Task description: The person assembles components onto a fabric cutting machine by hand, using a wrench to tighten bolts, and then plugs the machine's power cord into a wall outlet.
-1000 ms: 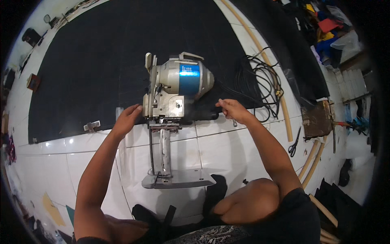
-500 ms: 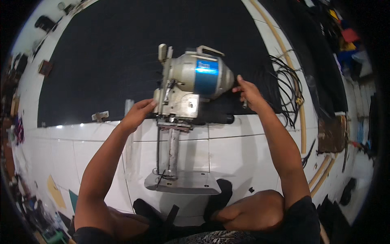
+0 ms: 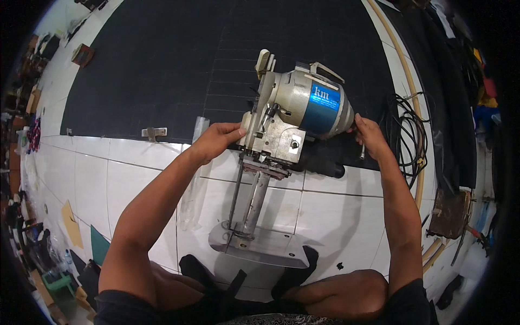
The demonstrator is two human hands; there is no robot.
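Note:
An upright fabric cutting machine [image 3: 284, 122] stands in front of me, tilted, with a rounded cream motor and a blue band. Its metal column runs down to a flat grey base plate [image 3: 268, 250] near my feet. The fingers of my left hand [image 3: 219, 142] are closed against the pale part on the machine's left side. At the tapered right end of the motor is my right hand [image 3: 371, 138], its fingers curled. A short metal rod [image 3: 362, 152] sticks out below those fingers; its upper end is hidden.
Black fabric [image 3: 162, 70] with pale lines spreads over the white tiled floor beyond the machine. A coiled black cable [image 3: 411, 135] and a long tan tube [image 3: 398, 40] lie at right. Clear plastic [image 3: 195, 189] is by my left forearm. A metal clip [image 3: 154, 133] sits on the fabric edge.
The machine appears farther right in view and leans more, its motor end tipped lower. Both hands have stayed with it, and my right hand is now up against the motor's end.

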